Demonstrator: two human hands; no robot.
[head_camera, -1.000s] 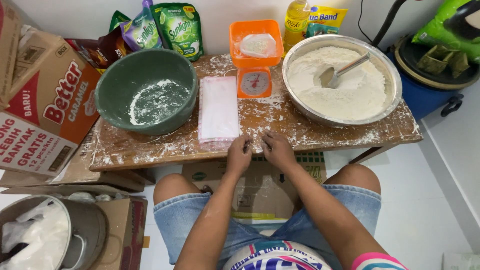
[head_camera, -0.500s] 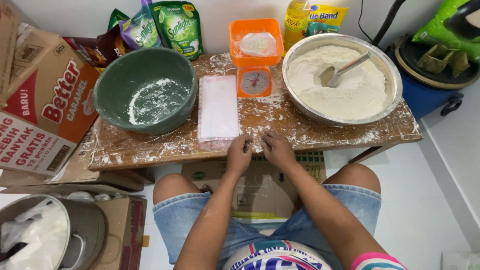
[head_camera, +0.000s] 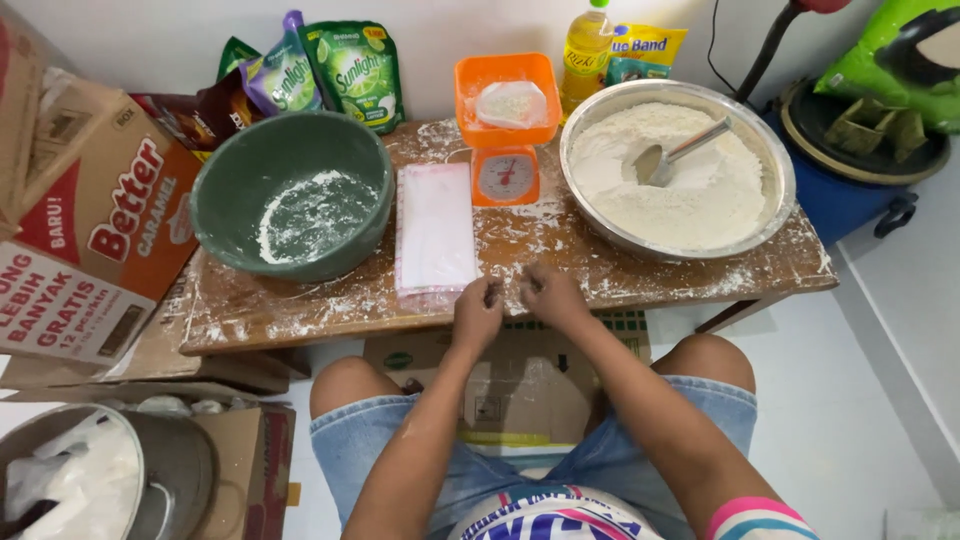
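Note:
My left hand (head_camera: 478, 312) and my right hand (head_camera: 551, 296) rest close together at the front edge of a floury wooden table (head_camera: 300, 310). The fingers of both are curled in, with the fingertips facing each other. I cannot make out anything between them. Just beyond my left hand lies a flat stack of clear plastic bags (head_camera: 435, 226). Behind it stands an orange kitchen scale (head_camera: 505, 150) with a small filled bag (head_camera: 510, 103) in its tray.
A green bowl (head_camera: 290, 195) dusted with flour sits at the left. A metal basin (head_camera: 765, 165) of flour with a scoop (head_camera: 680, 152) is at the right. Pouches and an oil bottle (head_camera: 585, 50) line the wall. Cardboard boxes (head_camera: 90, 240) stand left, a blue drum (head_camera: 860, 180) right.

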